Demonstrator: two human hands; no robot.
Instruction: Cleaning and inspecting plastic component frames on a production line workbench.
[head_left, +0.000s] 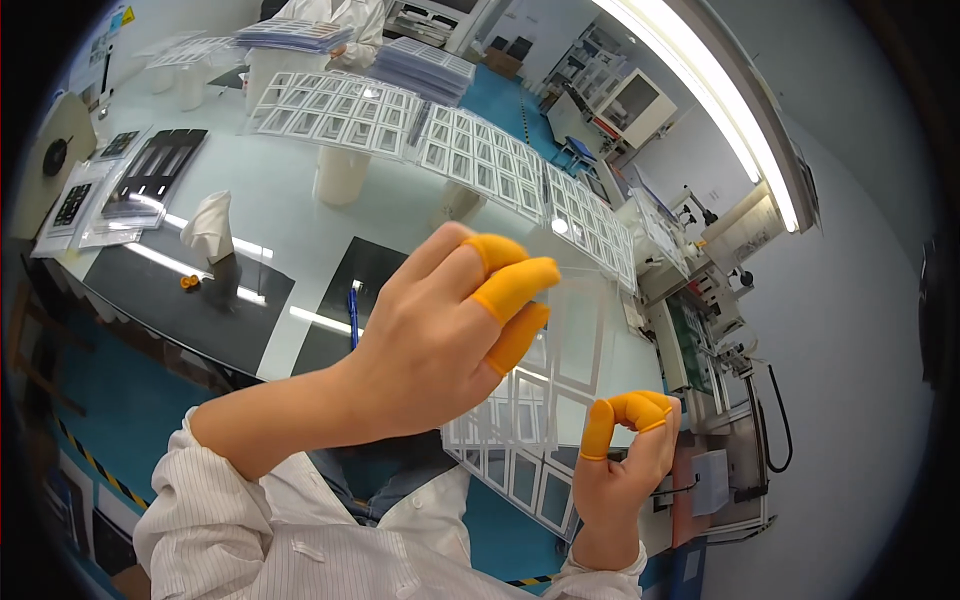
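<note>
My left hand (440, 320) is raised over the bench, with orange finger cots on its thumb and fingers. It pinches the upper left edge of a thin clear rectangular pane (578, 340) with a pale border. My right hand (628, 450), also in orange finger cots, is lower and to the right. Its fingers curl toward the thumb at the pane's lower right corner; the exact contact is hard to see. Under the pane, a clear tray of framed rectangular pieces (520, 480) extends past the bench's near edge toward my lap.
Trays of similar pieces (350, 110) rest on white tubs (342, 175) across the bench. Dark mats (190, 290) hold a white tissue (210, 228), orange finger cots (189, 282) and a blue pen (353, 315). A person (350, 25) stands opposite. Machines (730, 350) line the right.
</note>
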